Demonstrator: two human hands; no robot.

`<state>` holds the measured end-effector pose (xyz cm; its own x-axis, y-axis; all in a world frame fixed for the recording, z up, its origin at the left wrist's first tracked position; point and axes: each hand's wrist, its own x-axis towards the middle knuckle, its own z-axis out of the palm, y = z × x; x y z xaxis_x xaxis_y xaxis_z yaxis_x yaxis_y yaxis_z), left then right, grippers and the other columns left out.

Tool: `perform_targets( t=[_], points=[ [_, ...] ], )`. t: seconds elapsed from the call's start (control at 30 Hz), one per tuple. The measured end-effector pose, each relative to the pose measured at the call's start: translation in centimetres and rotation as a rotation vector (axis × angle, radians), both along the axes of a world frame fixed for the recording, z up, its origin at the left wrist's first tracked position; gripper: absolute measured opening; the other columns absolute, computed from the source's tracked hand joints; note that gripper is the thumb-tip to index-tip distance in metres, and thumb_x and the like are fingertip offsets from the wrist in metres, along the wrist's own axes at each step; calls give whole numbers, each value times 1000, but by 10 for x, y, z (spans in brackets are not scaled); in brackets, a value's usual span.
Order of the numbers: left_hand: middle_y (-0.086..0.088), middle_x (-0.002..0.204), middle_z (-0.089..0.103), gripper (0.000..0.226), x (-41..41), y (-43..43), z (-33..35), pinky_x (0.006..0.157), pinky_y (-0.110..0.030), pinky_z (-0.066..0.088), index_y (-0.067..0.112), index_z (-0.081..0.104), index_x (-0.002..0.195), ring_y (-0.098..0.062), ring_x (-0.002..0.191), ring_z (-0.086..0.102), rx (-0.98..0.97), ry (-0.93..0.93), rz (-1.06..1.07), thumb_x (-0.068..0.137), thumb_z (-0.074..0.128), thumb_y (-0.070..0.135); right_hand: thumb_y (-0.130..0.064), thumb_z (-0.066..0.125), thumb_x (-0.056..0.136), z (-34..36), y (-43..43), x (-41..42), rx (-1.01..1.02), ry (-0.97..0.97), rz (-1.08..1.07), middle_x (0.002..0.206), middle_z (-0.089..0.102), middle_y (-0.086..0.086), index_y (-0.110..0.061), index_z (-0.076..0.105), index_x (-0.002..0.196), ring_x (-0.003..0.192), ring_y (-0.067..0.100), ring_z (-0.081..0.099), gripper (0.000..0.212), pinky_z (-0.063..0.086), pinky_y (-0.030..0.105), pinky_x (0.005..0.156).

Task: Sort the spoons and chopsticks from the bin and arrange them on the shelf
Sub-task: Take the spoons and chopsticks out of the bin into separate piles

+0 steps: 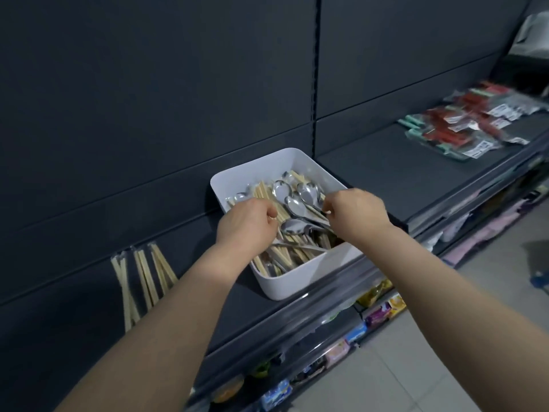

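I was at the picking-out step, with both hands down in the white bin [300,281], which stood on the dark shelf [386,179] close to its front lip. My left hand [248,223] was curled over the chopsticks [263,190] heaped in the bin. Its fingers seemed to be closed round a few of them, though my knuckles hid the tips. My right hand [355,211] pinched the thin handle of a spoon [309,192] between thumb and forefinger, the bowl lying on top of the pile. Most of the sorting looked undone, as the bin was full and mixed.

The next move, as I judged it, called for a slow lift straight up, each hand drawing its own kind free. The other spoons [292,226] lay across the sticks, their handles threaded among them, and could drag or spill. A hard tug might also have shifted the bin toward the edge.

Some wrapped pairs [142,278] lay in a row on the shelf to the left, the likely place for my left hand's catch. The spoon could go on the bare stretch to the right, short of the red and green packets [475,126]. Bright packs [381,310] filled the tier below
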<state>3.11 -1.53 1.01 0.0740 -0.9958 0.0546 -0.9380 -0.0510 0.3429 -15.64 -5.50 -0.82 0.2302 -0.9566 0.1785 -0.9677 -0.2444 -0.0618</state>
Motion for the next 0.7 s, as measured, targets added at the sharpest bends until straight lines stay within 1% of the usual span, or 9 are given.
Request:
perform_targets(
  t=[0.1,0.17,0.2,0.33,0.47,0.5,0.6,0.63,0.7],
  points=[
    [6,110,68,24,1,-22,0,80,-34,53,28,67,113,-19,103,61,19,-2,-4,94,53,26,-14,55,85,-8,-25,9,135,6,21,95,66,2,-21,66,98,84,27,62,18,45,29,63],
    [6,110,68,24,1,-33,1,82,-35,53,28,67,113,-19,104,61,29,-9,-11,94,53,26,-23,58,88,-13,-35,12,206,18,35,100,65,3,-20,64,103,89,27,62,16,44,29,65],
    [6,110,68,24,0,-37,1,82,-34,53,28,67,113,-19,104,61,31,-8,-9,94,53,26,-23,58,89,-14,-38,14,232,36,41,102,65,4,-18,64,105,92,28,62,17,43,29,66],
    [8,107,68,22,-1,-46,4,80,-34,52,29,68,109,-18,102,60,43,9,9,94,53,27,-9,50,89,-10,-46,15,340,121,77,110,61,10,-10,60,108,100,31,60,21,44,31,72],
    [9,105,68,19,-9,-45,2,82,-36,54,29,69,107,-17,101,61,93,37,46,93,56,27,-9,51,83,0,-57,6,363,20,90,93,63,7,-12,64,101,80,29,58,22,48,29,66],
    [9,103,69,17,-12,-44,3,83,-36,54,28,70,105,-17,100,62,110,43,61,93,58,26,-12,51,84,4,-59,2,348,-8,98,91,63,7,-14,65,100,79,29,58,21,48,29,65],
    [11,88,70,7,-25,-40,4,81,-36,56,24,73,83,-14,88,65,249,30,89,87,68,27,-21,50,89,16,-59,-11,297,-65,128,96,63,9,-15,62,100,82,32,57,18,47,32,68],
    [11,84,69,11,-30,-39,4,80,-36,57,23,72,79,-13,85,65,324,9,89,84,72,33,-20,48,90,18,-58,-13,293,-71,147,97,63,11,-14,60,100,81,32,55,16,44,32,67],
    [6,81,70,27,-41,-35,-1,77,-36,58,19,71,77,-14,80,66,435,-34,118,81,72,46,-15,44,91,17,-55,-17,315,-84,208,100,63,14,-12,54,98,83,34,55,13,40,32,66]
  ],
)
